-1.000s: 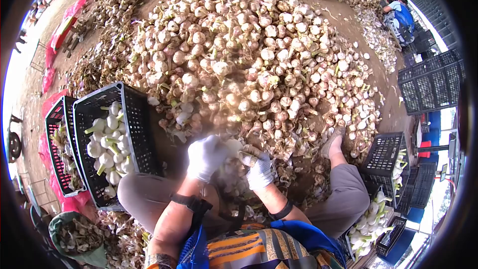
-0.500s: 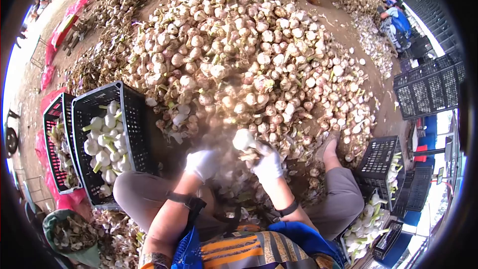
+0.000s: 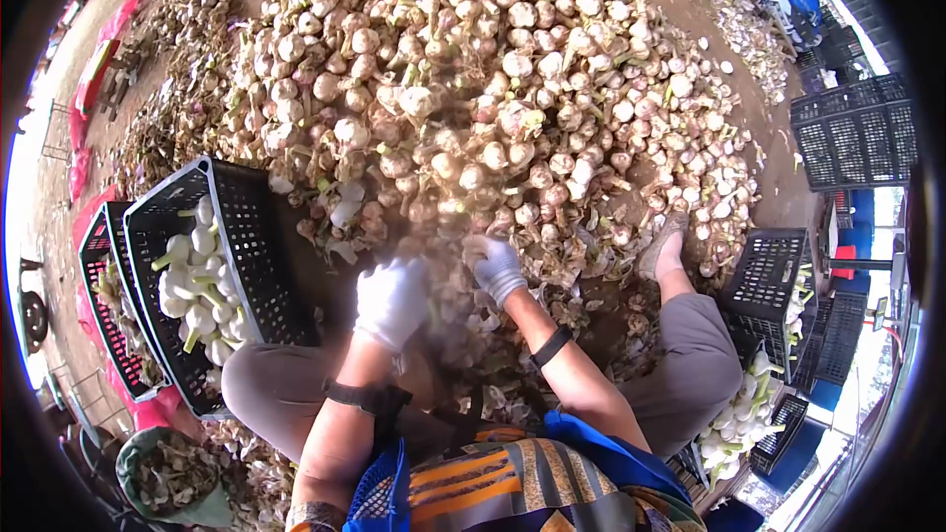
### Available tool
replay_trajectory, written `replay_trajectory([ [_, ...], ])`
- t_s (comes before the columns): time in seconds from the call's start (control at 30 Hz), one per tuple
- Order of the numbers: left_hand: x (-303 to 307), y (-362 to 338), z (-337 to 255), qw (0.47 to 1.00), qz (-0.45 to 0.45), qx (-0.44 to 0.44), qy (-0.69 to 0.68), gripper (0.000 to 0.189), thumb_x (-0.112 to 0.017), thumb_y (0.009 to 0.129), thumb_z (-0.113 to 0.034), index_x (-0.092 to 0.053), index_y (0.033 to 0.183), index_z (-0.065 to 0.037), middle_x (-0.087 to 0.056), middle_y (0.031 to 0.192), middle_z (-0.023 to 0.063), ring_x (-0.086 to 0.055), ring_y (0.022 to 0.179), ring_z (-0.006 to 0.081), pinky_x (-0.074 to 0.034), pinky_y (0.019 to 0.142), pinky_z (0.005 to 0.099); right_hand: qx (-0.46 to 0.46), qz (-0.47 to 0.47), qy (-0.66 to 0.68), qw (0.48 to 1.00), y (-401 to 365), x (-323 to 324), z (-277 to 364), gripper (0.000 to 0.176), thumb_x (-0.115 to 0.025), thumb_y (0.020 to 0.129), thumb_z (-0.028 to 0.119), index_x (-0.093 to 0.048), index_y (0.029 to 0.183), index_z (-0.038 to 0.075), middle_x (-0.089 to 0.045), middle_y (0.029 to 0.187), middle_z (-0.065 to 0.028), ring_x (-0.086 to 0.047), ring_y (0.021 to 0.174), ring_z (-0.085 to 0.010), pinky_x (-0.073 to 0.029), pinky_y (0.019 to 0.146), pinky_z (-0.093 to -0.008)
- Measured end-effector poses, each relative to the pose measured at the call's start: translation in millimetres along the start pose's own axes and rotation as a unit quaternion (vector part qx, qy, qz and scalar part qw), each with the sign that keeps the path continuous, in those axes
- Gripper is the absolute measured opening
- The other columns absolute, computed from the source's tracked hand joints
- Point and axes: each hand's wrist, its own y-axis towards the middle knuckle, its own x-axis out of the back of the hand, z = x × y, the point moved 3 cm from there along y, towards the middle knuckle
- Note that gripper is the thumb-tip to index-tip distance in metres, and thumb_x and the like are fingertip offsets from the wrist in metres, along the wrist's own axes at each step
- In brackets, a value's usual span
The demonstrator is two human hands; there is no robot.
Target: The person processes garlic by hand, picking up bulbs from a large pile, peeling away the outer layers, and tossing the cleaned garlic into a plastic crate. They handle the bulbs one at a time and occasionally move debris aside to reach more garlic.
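My left hand (image 3: 392,303), in a white glove, is in front of my lap. Its fingers look curled, though motion blurs them, and what they hold, if anything, is hidden. My right hand (image 3: 493,267), gloved too, is a little ahead and to the right with its fingers closed; I cannot make out anything in them. Hazy dust or blur fills the gap between both hands. Just beyond them spreads a large heap of unpeeled garlic bulbs (image 3: 419,100). Loose garlic skins (image 3: 483,320) lie below the hands.
At my left stand a black crate (image 3: 258,236) of cleaned white garlic (image 3: 202,286) and a second crate (image 3: 110,355) with skins. A green sack (image 3: 133,463) is behind. On the right are black crates (image 3: 764,276), stacked crates (image 3: 855,138) and trimmed garlic (image 3: 739,424). A person (image 3: 793,0) sits far right.
The white garlic bulb that showed in my right hand is no longer visible. My right hand has moved up and left, closer to my left hand. The view has shifted slightly.
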Motion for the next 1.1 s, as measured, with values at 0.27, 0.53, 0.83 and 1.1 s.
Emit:
replay_trajectory([
  [0.27, -3.5, 5.4, 8.8, 0.984, -0.037, 0.022, -0.174, 0.027, -0.062, 0.070, -0.016, -0.061, 0.095, -0.006, -0.063, 0.082, 0.0161, -0.060, 0.079, 0.0360, -0.049, 0.068, 0.0409, -0.057, 0.204, -0.317, 0.924, -7.8, -58.5, -57.0, 0.038, -0.056, 0.078, 0.025, -0.055, 0.115, 0.015, -0.053, 0.121, -0.0142, -0.054, 0.109, -0.0331, -0.045, 0.089, -0.0416],
  [0.53, 10.4, 4.3, -0.4, 0.966, -0.085, 0.020, -0.243, 0.018, -0.061, 0.074, -0.012, -0.062, 0.091, -0.005, -0.062, 0.077, 0.0160, -0.062, 0.071, 0.0317, -0.048, 0.064, 0.0346, -0.034, 0.431, -0.434, 0.791, -64.8, 8.5, -46.8, 0.041, -0.061, 0.073, 0.018, -0.062, 0.113, 0.009, -0.061, 0.114, -0.0159, -0.058, 0.106, -0.0325, -0.047, 0.090, -0.0414],
  [0.83, 33.3, 6.9, 0.4, 0.864, -0.097, 0.119, -0.479, 0.015, -0.058, 0.076, 0.000, -0.060, 0.091, 0.001, -0.056, 0.073, -0.0003, -0.048, 0.069, 0.0053, -0.043, 0.064, 0.0223, -0.004, 0.222, -0.236, 0.946, 20.0, -87.8, -2.2, 0.072, -0.058, 0.078, 0.013, -0.026, 0.142, 0.025, -0.041, 0.138, -0.0147, -0.053, 0.113, -0.0330, -0.043, 0.096, -0.0394],
  [1.1, -2.4, 12.6, 7.3, 0.808, -0.004, 0.131, -0.574, 0.025, -0.060, 0.076, -0.001, -0.059, 0.102, 0.003, -0.062, 0.087, 0.0022, -0.054, 0.080, 0.0076, -0.046, 0.071, 0.0222, 0.063, 0.078, 0.305, 0.947, 12.5, -49.2, -62.9, 0.074, -0.067, 0.066, -0.008, -0.040, 0.133, 0.006, -0.047, 0.131, -0.0151, -0.043, 0.124, -0.0249, -0.036, 0.101, -0.0296],
])
